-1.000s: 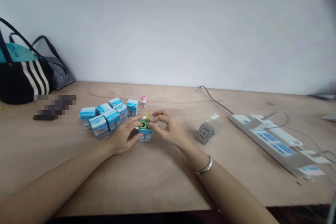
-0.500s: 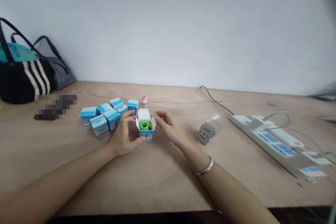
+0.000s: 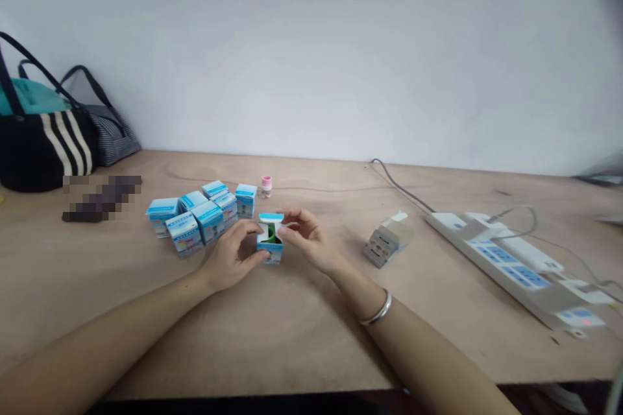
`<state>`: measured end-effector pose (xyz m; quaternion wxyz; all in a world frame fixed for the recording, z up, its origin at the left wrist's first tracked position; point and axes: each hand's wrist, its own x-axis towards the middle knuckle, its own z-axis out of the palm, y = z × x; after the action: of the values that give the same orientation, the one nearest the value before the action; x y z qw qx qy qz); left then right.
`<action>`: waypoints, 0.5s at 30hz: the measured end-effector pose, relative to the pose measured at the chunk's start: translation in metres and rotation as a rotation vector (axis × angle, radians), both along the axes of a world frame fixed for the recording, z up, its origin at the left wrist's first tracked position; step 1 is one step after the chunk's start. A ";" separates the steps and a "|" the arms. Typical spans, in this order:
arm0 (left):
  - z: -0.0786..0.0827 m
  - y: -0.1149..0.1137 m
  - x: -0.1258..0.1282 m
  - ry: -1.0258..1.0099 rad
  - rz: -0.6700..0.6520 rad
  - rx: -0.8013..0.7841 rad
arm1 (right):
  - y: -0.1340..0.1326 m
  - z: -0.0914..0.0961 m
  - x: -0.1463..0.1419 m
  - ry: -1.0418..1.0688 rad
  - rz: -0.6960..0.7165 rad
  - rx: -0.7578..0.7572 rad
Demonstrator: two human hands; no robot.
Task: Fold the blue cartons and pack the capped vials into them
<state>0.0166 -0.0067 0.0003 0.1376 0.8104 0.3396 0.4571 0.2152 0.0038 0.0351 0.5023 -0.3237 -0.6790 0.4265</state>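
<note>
A small blue and white box [image 3: 270,238] stands on the wooden table [image 3: 302,331] between my hands, its top flaps partly folded over a green item inside. My left hand [image 3: 230,255] grips the box's left side with thumb and fingers. My right hand [image 3: 305,238] pinches the right flap and lid at the top. Several matching closed boxes [image 3: 199,215] cluster just left of it. A tiny pink-capped bottle [image 3: 266,185] stands behind the boxes.
A striped black bag [image 3: 46,136] and a grey pouch [image 3: 109,133] sit at the far left by the wall. A white power strip [image 3: 506,260] with cables lies at the right. A small grey block beside a clear wrapper [image 3: 388,239] rests right of my hands.
The box's flaps stood wide open half a second ago; now both hands have closed in and the side flaps and lid are folded over the green item.
</note>
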 end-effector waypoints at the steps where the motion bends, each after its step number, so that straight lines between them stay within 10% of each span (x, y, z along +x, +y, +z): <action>1: -0.002 0.001 0.000 -0.007 -0.006 -0.014 | -0.001 0.001 0.001 -0.041 -0.033 0.064; 15: -0.012 0.004 -0.001 -0.063 0.007 -0.080 | -0.017 0.011 0.002 -0.345 -0.111 0.489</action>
<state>0.0153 -0.0030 -0.0118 0.1790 0.7883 0.3560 0.4689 0.2175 -0.0132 0.0460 0.4650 -0.2972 -0.8182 0.1610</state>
